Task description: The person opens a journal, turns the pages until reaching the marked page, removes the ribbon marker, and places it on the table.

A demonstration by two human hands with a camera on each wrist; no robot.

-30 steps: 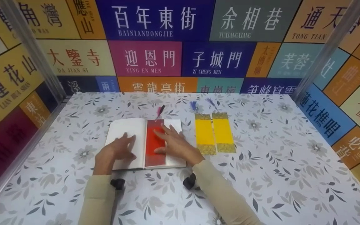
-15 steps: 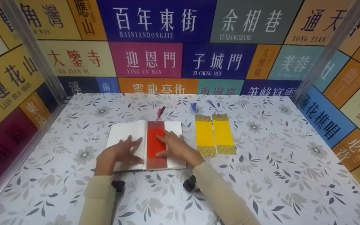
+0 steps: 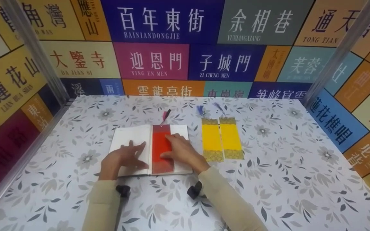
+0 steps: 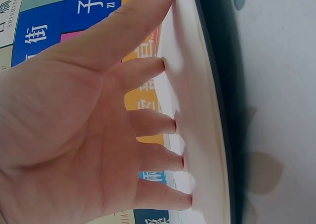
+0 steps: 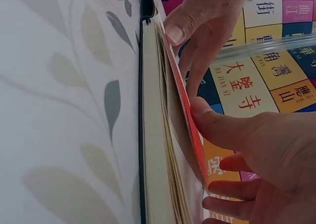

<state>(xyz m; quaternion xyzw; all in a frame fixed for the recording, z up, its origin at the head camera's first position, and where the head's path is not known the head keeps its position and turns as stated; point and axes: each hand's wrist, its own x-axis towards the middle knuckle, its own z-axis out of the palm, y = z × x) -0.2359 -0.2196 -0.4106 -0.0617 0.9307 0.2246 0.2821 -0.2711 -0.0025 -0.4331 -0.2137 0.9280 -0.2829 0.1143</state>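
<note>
An open book (image 3: 130, 133) with blank white pages lies on the table, its dark cover edge showing in the left wrist view. On the right-hand page, along the spine, lies a red bookmark (image 3: 159, 139) with a pink and black tassel (image 3: 165, 115) beyond the top edge. My left hand (image 3: 120, 158) rests spread fingertips on the left page, its thumb near the spine. Thumb and fingertips of my right hand (image 3: 185, 152) touch the red bookmark. In the right wrist view, the bookmark (image 5: 192, 135) lies under these fingertips, and some page edges below it are slightly fanned.
Two yellow bookmarks (image 3: 210, 138) with patterned gold ends and bluish tassels (image 3: 200, 110) lie side by side, right of the book. A white cloth (image 3: 278, 179) printed with grey leaves covers the table. Colourful sign panels (image 3: 153, 61) stand behind it, with clear corner posts (image 3: 339, 51).
My left hand has slid right toward the spine. The right hand's fingers have drawn together and lower from near the bookmark's top. The red bookmark stays on the page.
</note>
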